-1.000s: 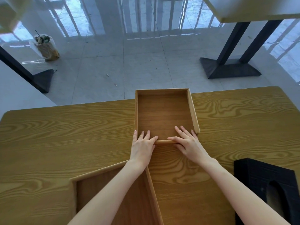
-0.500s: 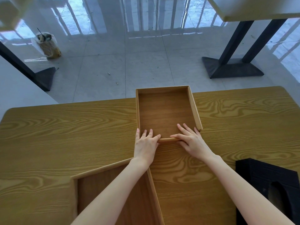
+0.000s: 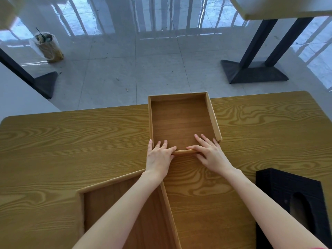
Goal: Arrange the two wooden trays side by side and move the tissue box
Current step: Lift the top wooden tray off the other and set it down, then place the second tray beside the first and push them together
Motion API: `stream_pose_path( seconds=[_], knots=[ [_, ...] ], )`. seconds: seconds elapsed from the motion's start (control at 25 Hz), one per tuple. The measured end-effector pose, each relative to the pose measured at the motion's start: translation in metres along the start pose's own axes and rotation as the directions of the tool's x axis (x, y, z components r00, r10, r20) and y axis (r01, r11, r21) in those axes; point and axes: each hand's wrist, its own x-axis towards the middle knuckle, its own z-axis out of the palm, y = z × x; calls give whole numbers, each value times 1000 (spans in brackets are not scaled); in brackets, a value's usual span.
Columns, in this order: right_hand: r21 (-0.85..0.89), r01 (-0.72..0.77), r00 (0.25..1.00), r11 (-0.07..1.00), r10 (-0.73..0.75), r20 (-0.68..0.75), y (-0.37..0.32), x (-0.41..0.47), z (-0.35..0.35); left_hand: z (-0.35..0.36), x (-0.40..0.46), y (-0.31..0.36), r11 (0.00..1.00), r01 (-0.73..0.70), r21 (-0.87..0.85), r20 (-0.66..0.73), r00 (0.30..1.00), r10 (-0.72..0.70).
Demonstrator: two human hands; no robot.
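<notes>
Two empty wooden trays lie on the wood-grain table [image 3: 71, 144]. The far tray [image 3: 179, 123] sits at the table's far middle, and its far end pokes past the table edge. My left hand [image 3: 159, 159] and my right hand [image 3: 210, 155] both hold its near rim, fingers laid inside and thumbs along the outside. The near tray [image 3: 111, 203] lies skewed at the front left under my left forearm, partly cut off by the frame. A black tissue box [image 3: 287, 194] with an oval slot stands at the front right, beside my right forearm.
Beyond the table is a glossy tiled floor. Another table's black legs and base [image 3: 255, 72] stand at the back right, a dark table foot [image 3: 45, 83] at the left, and a bagged bin [image 3: 47, 47] at the far left.
Both hands have slid the far tray a little away from me, so its far end sticks out further over the table edge. The near tray and tissue box have stayed put.
</notes>
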Motion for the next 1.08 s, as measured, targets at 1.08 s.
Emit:
stream_pose_path(
  seconds=[1.08],
  knots=[
    [88,-109,993,990,106,48,-119,-129,59,4,-169,-75,936,311,-167,8,949,-314]
  ],
)
